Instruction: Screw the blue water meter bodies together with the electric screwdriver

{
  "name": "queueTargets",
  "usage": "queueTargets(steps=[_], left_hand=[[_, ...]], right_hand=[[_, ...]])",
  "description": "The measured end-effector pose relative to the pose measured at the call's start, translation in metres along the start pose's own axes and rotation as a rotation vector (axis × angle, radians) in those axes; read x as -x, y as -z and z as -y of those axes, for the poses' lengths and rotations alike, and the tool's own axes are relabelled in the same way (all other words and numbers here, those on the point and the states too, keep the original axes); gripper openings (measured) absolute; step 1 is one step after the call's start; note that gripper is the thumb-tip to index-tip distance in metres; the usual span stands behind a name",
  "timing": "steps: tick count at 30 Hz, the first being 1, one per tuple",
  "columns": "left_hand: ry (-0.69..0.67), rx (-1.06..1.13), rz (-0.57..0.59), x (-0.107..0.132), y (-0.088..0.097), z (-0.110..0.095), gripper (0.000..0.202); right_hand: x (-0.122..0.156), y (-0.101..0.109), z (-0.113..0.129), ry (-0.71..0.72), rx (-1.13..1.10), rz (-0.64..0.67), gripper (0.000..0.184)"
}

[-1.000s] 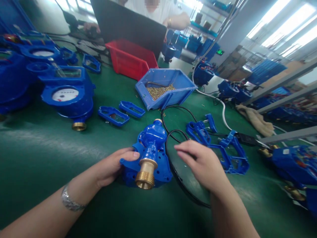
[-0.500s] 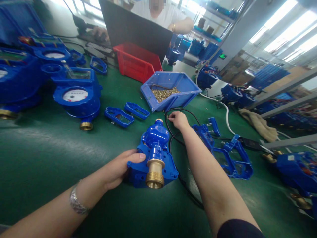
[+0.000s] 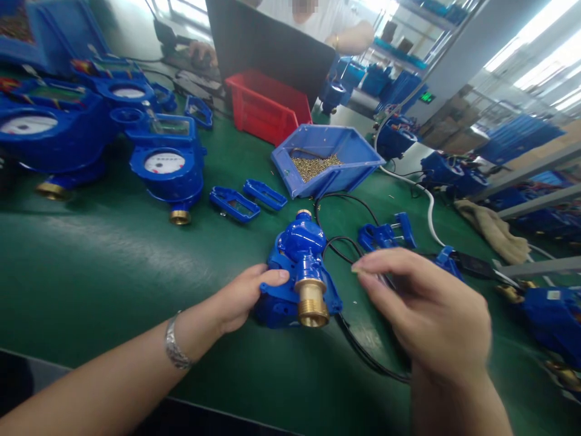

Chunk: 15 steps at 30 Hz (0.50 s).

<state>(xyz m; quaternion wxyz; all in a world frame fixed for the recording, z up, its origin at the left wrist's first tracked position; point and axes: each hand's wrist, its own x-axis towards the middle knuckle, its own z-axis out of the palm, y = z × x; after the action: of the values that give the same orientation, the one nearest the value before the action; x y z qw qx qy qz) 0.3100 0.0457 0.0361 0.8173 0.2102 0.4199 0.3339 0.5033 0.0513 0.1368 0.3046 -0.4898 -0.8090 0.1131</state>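
Note:
A blue water meter (image 3: 303,242) rests face down on the green table, its brass threaded end pointing towards me. My left hand (image 3: 245,293) grips its left side, thumb on top of the casing and the other fingers out of sight underneath. To the right of the meter, my right hand (image 3: 422,309) is raised with thumb and forefinger pinched together on a tiny screw, barely visible at the fingertips. Beyond the meter stands a light-blue bin (image 3: 331,175) holding many small brass-coloured screws (image 3: 315,166). A few loose screws lie by the bin.
Several blue meters (image 3: 166,163) stand at left, with two blue cover frames (image 3: 235,204) nearer the middle. Black cable (image 3: 358,351) loops right of the held meter. A red bin (image 3: 265,106) and dark screen (image 3: 267,48) stand behind; a person sits beyond.
My right hand has come back from the table beside the screw bin towards me, its fingers pinched. The left hand still holds the meter. The view has shifted slightly left.

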Motion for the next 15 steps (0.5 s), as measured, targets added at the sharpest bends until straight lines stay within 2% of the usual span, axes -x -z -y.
queueTargets(steps=[2,4,8,11,15], left_hand=[[-0.03,-0.021,-0.029,0.0,-0.005,0.004,0.051],[-0.068,-0.056,-0.078,0.0,-0.011,0.008,0.048],[-0.087,-0.123,-0.144,0.002,-0.021,0.01,0.04],[-0.092,-0.098,-0.108,0.004,-0.024,0.009,0.032],[-0.096,-0.073,-0.146,0.004,-0.025,0.01,0.029]], right_hand=[[0.013,0.005,0.026,0.223,0.03,0.113,0.008],[0.016,0.002,0.041,0.34,0.101,0.235,0.011],[0.013,-0.016,0.046,0.394,0.352,0.394,0.025],[0.013,-0.024,0.044,0.42,0.478,0.398,0.03],[0.014,-0.028,0.044,0.428,0.539,0.404,0.031]])
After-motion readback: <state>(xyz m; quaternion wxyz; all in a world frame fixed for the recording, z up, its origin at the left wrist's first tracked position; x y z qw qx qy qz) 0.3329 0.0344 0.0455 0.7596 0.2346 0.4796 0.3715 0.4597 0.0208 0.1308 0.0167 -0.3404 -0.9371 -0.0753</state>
